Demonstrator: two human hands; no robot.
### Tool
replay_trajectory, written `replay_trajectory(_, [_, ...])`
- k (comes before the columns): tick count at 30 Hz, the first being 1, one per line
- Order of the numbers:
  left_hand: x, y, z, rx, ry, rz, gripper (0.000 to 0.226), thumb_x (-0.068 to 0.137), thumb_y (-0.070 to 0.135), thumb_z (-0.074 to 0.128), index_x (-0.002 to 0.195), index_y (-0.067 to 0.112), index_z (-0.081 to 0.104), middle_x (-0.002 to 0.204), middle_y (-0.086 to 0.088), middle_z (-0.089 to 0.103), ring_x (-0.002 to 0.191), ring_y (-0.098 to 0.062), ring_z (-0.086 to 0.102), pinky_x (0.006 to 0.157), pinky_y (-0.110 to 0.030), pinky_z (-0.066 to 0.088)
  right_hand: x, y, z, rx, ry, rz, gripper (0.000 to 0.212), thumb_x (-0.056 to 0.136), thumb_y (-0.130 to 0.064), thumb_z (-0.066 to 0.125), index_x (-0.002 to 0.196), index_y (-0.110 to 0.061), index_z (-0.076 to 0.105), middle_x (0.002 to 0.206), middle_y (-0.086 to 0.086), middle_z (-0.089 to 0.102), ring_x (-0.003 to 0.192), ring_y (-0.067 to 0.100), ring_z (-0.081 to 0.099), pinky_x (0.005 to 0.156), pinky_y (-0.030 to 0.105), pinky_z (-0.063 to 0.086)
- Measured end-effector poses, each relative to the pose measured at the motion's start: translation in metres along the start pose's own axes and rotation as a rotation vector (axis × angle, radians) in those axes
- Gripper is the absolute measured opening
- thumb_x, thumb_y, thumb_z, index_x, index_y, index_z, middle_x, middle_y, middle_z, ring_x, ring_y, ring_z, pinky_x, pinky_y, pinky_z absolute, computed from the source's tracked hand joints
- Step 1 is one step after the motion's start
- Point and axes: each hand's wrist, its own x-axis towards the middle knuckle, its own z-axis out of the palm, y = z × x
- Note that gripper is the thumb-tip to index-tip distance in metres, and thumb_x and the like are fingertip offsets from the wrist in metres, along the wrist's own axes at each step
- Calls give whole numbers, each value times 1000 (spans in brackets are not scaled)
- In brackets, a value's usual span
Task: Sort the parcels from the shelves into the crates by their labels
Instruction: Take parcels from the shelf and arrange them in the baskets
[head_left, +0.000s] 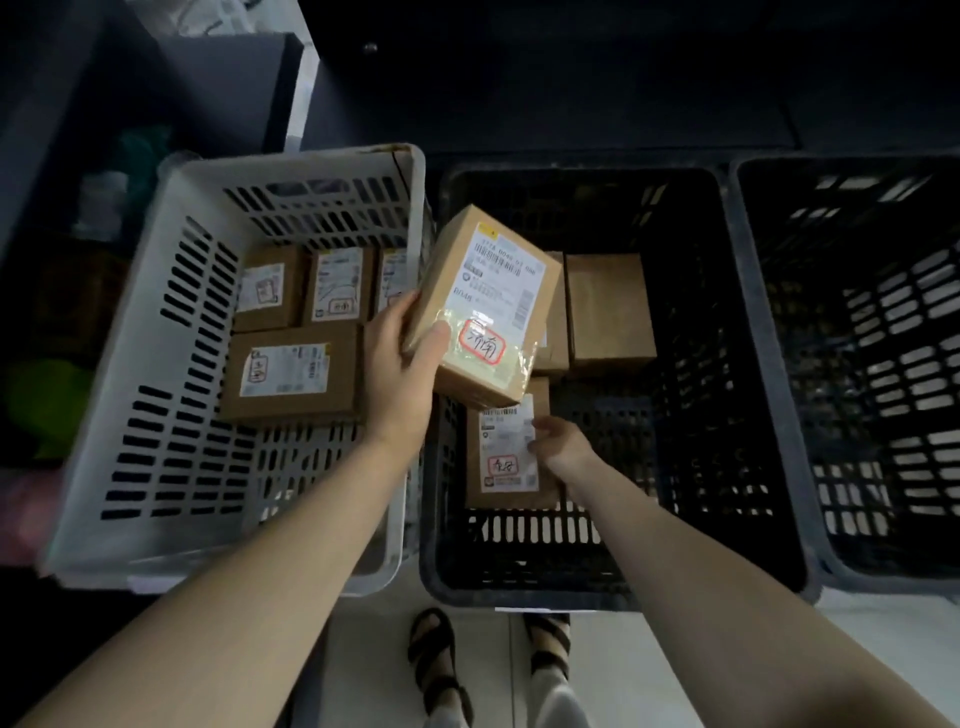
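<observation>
My left hand (402, 374) grips a brown cardboard parcel (488, 306) with a white shipping label and a red-boxed handwritten mark, held up over the gap between the white crate (156, 322) and the middle black crate (737, 364). Lower down, my right hand (563, 447) reaches into the middle black crate, its fingers on the right edge of a flat labelled parcel (501, 452) lying on the crate floor. Two more brown parcels (608, 306) lie further back in that crate. Several labelled parcels (291, 371) lie in the white crate.
A second black crate (883, 364) stands at the right, with no parcels visible inside. Dark shelving and a dark box (218, 88) rise behind the crates. My sandalled feet (436, 670) stand on the pale floor in front of them.
</observation>
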Motion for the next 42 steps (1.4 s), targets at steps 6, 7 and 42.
replay_trajectory(6, [-3, 17, -19, -120, 123, -54, 50, 86, 31, 60, 132, 20, 48, 133, -11, 50, 113, -16, 58, 74, -13, 52, -29, -64, -15, -435, 157, -338, 30, 96, -18, 47, 123, -9, 57, 106, 8, 66, 77, 21, 59, 61, 27, 49])
replay_trajectory(7, [-3, 22, -23, -135, 148, -52, 48, 88, 29, 59, 133, 18, 47, 132, -11, 52, 112, -16, 59, 74, -13, 52, -36, -78, -15, -413, 175, -379, 33, 97, -16, 46, 129, -11, 54, 103, 7, 64, 72, 20, 59, 55, 26, 46])
replay_trajectory(42, [100, -58, -175, -216, -82, -704, 12, 93, 28, 51, 103, 34, 55, 118, -7, 59, 112, -28, 54, 87, -42, 47, -27, -195, 164, 244, -124, -116, 55, 86, -10, 68, 126, -33, 40, 105, 3, 67, 84, 20, 67, 66, 35, 57])
